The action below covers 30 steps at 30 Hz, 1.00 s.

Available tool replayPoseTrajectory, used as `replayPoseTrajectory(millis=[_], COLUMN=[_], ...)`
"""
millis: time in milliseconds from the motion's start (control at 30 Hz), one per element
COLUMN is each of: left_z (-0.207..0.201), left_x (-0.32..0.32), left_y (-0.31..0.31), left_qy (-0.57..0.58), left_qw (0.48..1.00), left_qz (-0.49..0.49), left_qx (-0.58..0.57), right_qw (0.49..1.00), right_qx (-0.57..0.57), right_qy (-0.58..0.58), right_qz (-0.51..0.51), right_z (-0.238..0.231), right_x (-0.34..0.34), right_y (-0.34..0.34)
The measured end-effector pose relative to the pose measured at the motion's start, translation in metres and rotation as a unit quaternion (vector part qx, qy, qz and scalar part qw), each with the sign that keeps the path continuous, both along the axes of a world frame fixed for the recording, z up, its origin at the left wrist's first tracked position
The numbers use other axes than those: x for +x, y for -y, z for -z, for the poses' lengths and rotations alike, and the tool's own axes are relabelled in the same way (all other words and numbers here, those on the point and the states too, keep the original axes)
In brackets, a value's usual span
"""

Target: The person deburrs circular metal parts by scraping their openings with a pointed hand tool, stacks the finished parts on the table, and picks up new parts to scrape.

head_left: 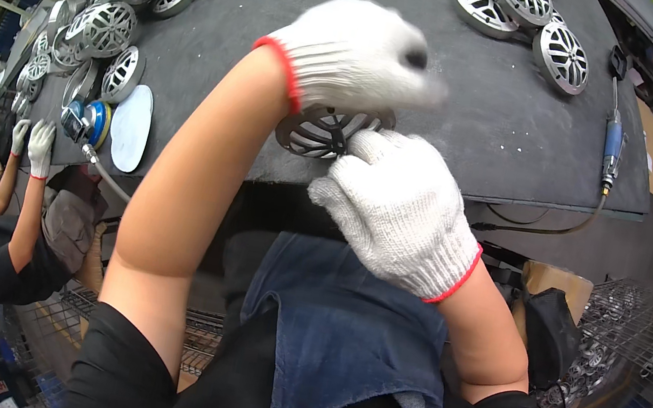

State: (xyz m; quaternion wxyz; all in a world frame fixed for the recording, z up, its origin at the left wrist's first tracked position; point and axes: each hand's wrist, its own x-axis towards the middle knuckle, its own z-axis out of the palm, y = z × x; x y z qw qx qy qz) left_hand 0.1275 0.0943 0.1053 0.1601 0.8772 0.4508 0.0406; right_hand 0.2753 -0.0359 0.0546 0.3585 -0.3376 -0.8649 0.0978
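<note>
One wheel (307, 132) seems mid-work at the near edge of the table (481, 118), held by the right hand (401, 204); whether the blurred left hand (357, 56) above it grips anything, I cannot tell. A big heap (108, 32) lies left, a smaller group (519, 0) far right; which are finished is unclear.

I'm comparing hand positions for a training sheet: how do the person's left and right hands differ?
The left hand looks blurred; the right hand is sharper. The left hand is higher in the picture; the right hand is lower, its fingers against the dark, openwork round part. Both wear white knit gloves with red cuffs.
</note>
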Motion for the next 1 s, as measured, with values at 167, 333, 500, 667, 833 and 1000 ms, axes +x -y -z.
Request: replayPoseTrajectory(millis=[167, 333, 500, 667, 833, 1000], left_z=[-0.034, -0.021, 0.018, -0.007, 0.008, 0.047], left_x=[0.008, 0.001, -0.026, -0.023, -0.051, -0.121], left_y=[0.005, -0.001, -0.014, 0.008, 0.004, 0.016], left_qy=[-0.130, -0.157, -0.136, -0.121, -0.063, 0.356], left_qw=[0.965, 0.971, 0.983, 0.981, 0.993, 0.850], left_qz=[-0.010, 0.026, 0.087, 0.058, 0.078, -0.242], left_qx=[-0.226, -0.176, -0.082, -0.142, -0.068, -0.303], right_qw=[0.999, 0.993, 0.994, 0.980, 0.989, 0.930], right_qx=[-0.012, -0.043, -0.078, -0.193, -0.146, -0.241], right_qy=[0.048, 0.110, 0.081, 0.034, -0.006, -0.204], right_qz=[0.005, 0.020, -0.004, -0.022, -0.020, -0.186], right_z=[-0.007, -0.028, -0.034, -0.038, -0.028, -0.045], right_x=[-0.003, -0.008, -0.004, -0.005, -0.018, 0.042], right_y=[0.001, 0.019, 0.025, 0.039, 0.033, 0.036])
